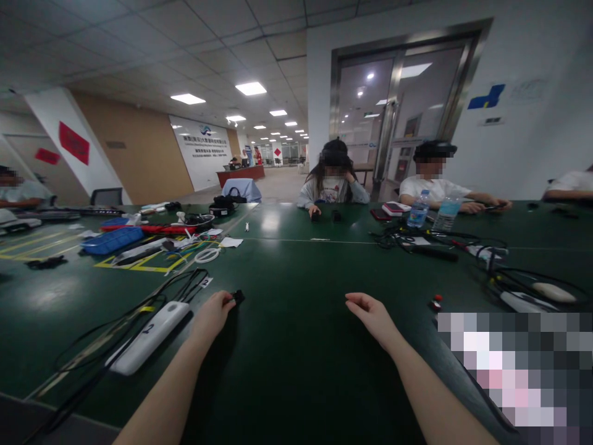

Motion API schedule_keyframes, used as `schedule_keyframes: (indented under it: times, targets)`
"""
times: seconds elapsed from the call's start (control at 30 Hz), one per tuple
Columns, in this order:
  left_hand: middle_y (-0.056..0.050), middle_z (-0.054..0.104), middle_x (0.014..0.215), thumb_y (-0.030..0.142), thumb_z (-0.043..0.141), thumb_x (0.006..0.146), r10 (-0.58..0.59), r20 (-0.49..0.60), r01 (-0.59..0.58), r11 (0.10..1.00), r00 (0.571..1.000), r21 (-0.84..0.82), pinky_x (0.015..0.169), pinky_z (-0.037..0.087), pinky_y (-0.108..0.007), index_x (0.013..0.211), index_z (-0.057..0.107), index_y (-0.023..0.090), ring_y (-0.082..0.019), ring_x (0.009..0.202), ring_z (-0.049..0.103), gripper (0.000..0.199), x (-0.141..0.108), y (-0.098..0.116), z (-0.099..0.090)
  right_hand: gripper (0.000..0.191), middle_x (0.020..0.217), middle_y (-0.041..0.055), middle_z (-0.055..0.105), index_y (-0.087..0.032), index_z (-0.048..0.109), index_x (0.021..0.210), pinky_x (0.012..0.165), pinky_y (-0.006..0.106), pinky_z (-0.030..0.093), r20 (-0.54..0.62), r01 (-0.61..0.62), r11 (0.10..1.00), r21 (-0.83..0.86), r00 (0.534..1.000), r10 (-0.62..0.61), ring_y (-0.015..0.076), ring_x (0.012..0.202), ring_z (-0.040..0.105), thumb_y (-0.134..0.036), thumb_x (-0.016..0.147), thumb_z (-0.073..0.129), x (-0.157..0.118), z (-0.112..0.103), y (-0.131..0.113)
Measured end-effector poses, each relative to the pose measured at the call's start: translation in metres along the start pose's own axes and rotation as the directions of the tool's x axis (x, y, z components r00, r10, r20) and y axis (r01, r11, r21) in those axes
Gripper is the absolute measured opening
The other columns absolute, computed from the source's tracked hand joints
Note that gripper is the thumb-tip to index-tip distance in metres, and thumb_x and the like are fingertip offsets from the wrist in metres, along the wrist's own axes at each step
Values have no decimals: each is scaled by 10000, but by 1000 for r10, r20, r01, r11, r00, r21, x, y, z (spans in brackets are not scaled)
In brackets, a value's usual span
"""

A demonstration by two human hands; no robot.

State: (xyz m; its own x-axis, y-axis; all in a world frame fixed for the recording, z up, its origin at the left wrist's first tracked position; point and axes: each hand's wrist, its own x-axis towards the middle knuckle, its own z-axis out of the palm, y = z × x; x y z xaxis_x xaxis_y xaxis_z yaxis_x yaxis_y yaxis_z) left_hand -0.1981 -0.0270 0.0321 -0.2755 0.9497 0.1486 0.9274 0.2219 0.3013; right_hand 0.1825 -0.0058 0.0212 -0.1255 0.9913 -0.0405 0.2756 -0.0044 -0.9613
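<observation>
Head view: your left hand [214,314] has thumb and fingertips closed on a small black piece [238,296], which sticks out past the fingertips on their right, at or just over the green table [296,352]; you cannot tell from here whether it touches the surface. It looks light and stiff, probably hard plastic, so a gentle pinch should carry it; its exact shape is too small and dark to make out, and any thin parts could be fragile. Your best hold is likely on its solid sides, with the pads flat, since a smooth casing might slip. Your right hand [373,315] is well apart to the right, fingers loosely curled with nothing visible between thumb and forefinger. Just left of your left forearm lies a white power strip [151,337] with black cables [111,327] around it. Farther left sits a blue tray [112,240]; to your right is a small red-and-black item [436,303]. Across the far side, a co-worker's hand [314,211] rests at another small dark object [315,217].
</observation>
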Motion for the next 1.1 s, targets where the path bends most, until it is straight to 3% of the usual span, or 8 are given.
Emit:
schedule_keyframes:
  times: [0.4,0.6,0.8,1.1]
  targets:
    - [-36,614,902,336,432,763,-5,-33,4,999,999,-42,661,399,-249,840,558,210,-175,798,562,194,3,-6,4,247,956,-1,610,-253,583,965,828,341,425,-8,33,999,-7,999,-33,174,926,553,-300,726,542,-2,0,0]
    - [-46,619,908,329,428,773,-49,-33,48,999,998,-11,668,401,-257,844,552,198,-183,816,567,194,3,-3,4,250,982,3,605,-262,582,968,838,352,420,3,-15,1000,-4,1000,15,183,950,544,-296,723,544,-2,-1,-2]
    - [-53,615,957,296,450,760,45,14,-44,996,999,-73,732,404,-251,916,562,195,-176,867,563,218,4,-11,5,252,956,3,611,-256,586,958,831,352,420,-4,-6,1000,-20,1000,5,182,927,551,-314,715,548,-1,0,-2]
    - [-41,629,962,303,423,781,-1,-21,-1,998,1000,-58,727,404,-258,919,576,211,-183,867,569,225,2,-9,6,268,956,11,620,-249,592,958,819,347,425,-9,-6,1000,-14,1000,5,189,925,556,-321,702,559,-1,-1,-2]
